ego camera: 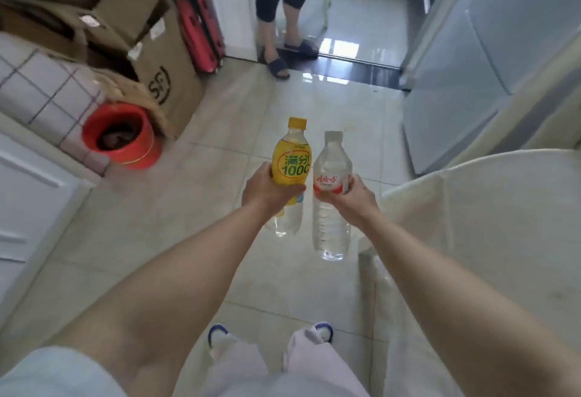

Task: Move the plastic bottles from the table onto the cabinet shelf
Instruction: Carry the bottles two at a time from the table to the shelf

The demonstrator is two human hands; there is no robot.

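1. Closest in, at the bottom of the head view, are the person's pale trousers and two blue-edged slippers standing on the glossy tiled floor.
2. Both bare forearms reach out ahead over that floor, each carrying a bottle upright in the air.
3. The left hand is wrapped round the middle of the yellow-labelled bottle, fingers closed over the label, thumb across the front. Its yellow cap points up and its clear base hangs below the hand.
4. The right hand is closed round the clear water bottle at its red-and-white label, white cap on top, ribbed lower half hanging free beneath the grip.
5. The two bottles are side by side, just apart, the clear one to the right of the yellow one.
6. To the right of the bottles, near the right forearm, sits a round table with a white cloth; neither bottle rests on it.
7. Left of the bottles, on the floor, is a red bucket, with cardboard boxes behind it and a red suitcase beyond those.
8. Straight beyond the bottles, at the doorway, another person's legs in dark slippers are standing.
9. White cabinet doors run along the far left; I can't make out a shelf.
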